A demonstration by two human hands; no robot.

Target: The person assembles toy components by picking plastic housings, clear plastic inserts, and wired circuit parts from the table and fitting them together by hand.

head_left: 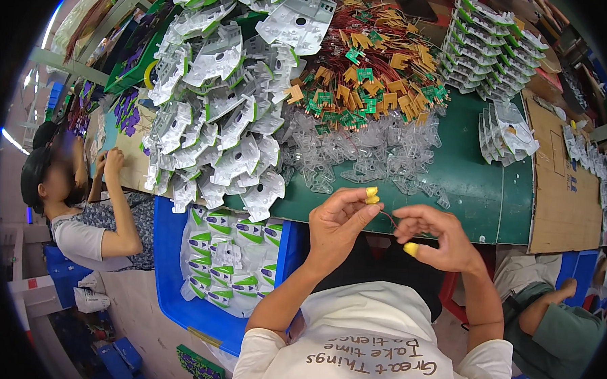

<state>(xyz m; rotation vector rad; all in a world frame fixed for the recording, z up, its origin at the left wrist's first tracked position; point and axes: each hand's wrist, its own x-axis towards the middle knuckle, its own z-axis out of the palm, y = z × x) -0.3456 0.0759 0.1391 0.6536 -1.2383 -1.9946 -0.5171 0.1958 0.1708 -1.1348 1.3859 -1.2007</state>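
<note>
"Lettering (377, 355) shows where around the green table (483, 190)?"

"Brown words run upside down across the white shirt (339, 309) at the table's near side, and blue print (571, 167) marks the cardboard (550, 200) at the table's right end."

"How are the hands posed?"

"Both are raised at the table's near edge. The left hand (339, 225) slants upward, thumb and forefinger pressed together on a thin red wire (388, 216). The right hand (443, 240) leans in opposite, fingers bent, its yellow-capped thumb apart from them; whether its fingertips grip the wire, one cannot tell."

"Where exactly is that wire?"

"Between the two hands, by the table's near edge. Clear plastic parts (359, 151) and a heap of wired boards (369, 77) lie farther back on the table."
</note>
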